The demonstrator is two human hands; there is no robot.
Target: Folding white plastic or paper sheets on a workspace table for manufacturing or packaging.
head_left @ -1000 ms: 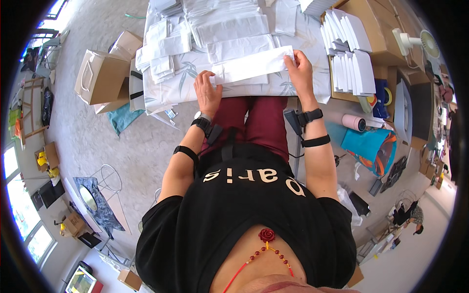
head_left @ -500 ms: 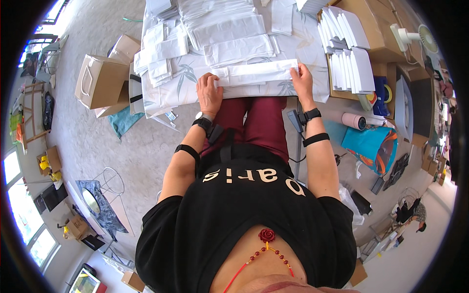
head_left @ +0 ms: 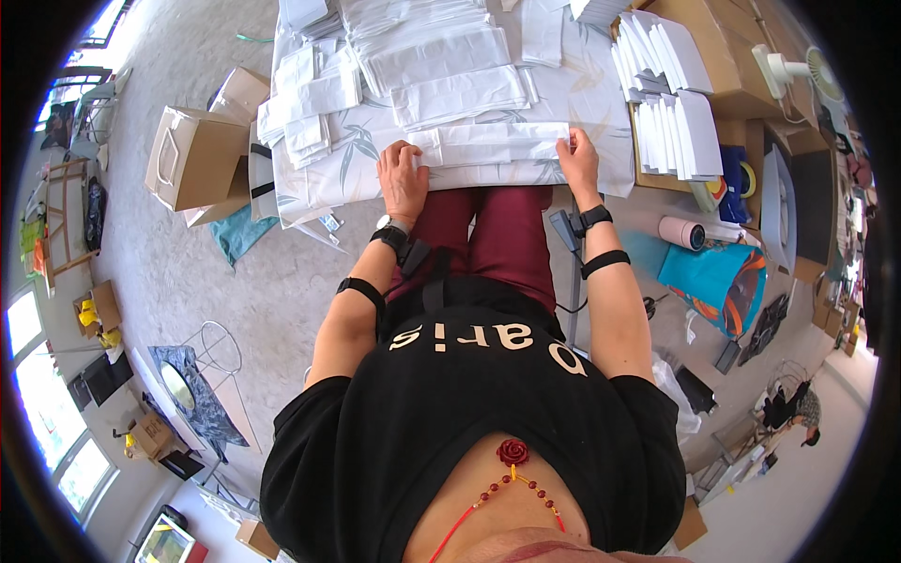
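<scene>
A long white folded paper piece (head_left: 493, 145) is held flat at the near edge of the table (head_left: 601, 103), which is covered by a pale cloth with a leaf pattern. The left hand (head_left: 404, 178) is laid palm down on the piece's left end, fingers spread and pressed flat, nothing being gripped. The right hand (head_left: 577, 155) is set at the piece's right end, its fingertips pinched narrowly on the edge there. The piece is thus spanned between both hands, lying crosswise just in front of the body. Beyond the hands, further stacks of white folded paper (head_left: 450, 66) are seen, overlapping one another across the cloth. To the right of the right hand, two fanned rows of white sheets (head_left: 671, 94) are laid on a brown cardboard box (head_left: 732, 66), and a small white desk fan (head_left: 798, 70) is seen further right. To the left of the left hand, well apart and down on the floor, a brown paper bag with handles (head_left: 192, 155) is stood. Black bands are worn on both wrists and forearms. Dark red trousers (head_left: 493, 235) are visible below the hands.
</scene>
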